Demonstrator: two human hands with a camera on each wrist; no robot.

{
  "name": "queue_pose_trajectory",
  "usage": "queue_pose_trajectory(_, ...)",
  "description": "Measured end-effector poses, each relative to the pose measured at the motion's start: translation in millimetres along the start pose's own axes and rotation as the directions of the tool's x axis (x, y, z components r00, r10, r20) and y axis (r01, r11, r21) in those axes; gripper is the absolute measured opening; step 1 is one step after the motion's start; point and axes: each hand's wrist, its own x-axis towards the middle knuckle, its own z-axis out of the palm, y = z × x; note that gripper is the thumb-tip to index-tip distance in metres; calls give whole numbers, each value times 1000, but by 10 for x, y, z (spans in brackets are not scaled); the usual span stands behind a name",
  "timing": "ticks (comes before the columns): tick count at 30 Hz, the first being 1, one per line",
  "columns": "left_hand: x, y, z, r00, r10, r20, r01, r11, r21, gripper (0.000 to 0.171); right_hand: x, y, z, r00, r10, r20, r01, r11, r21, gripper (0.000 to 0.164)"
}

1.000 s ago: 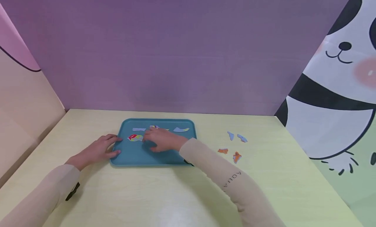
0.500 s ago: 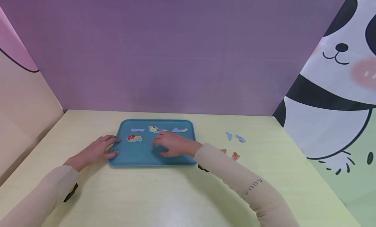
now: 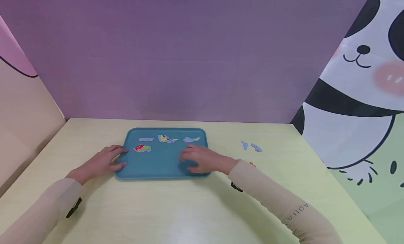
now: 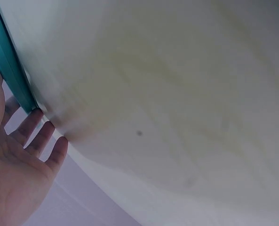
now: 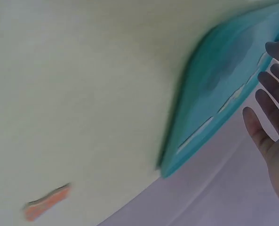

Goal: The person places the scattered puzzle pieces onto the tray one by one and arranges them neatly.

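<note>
A teal tray (image 3: pixel 157 168) lies on the table, bearing flat irregular puzzle pieces. Along its far side are a pale strip piece (image 3: pixel 146 139), a yellow-and-purple printed piece (image 3: pixel 167 139) and a pale piece with a yellow tip (image 3: pixel 191 139). A red-and-yellow piece (image 3: pixel 142 148) lies below the strip. My left hand (image 3: pixel 100 162) rests at the tray's left edge, fingers spread and thumb at the rim. Over the right part of the tray hovers my right hand (image 3: pixel 205 159), fingers loosely extended with nothing in them; the right wrist view shows its separate fingers (image 5: pixel 254 125).
Right of the tray, two pale blue pieces (image 3: pixel 244 145) (image 3: pixel 257 147) lie on the table (image 3: pixel 151 209). An orange piece (image 5: pixel 47 202) shows in the right wrist view; my right sleeve (image 3: pixel 268 188) mostly covers that area in the head view. A purple backdrop (image 3: pixel 189 61) stands behind.
My right hand has moved rightward across the tray, away from the red-and-yellow piece, uncovering the yellow-and-purple piece. Its sleeve now hides most of the orange pieces. The left hand stays at the rim.
</note>
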Motion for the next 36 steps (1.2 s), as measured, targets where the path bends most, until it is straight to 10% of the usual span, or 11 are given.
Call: queue_pose_trajectory(36, 1, -16, 4, 1000, 15, -7, -15, 1000, 2, 55, -1396, 474, -14, 915, 373, -156, -355, 926, 127, 31)
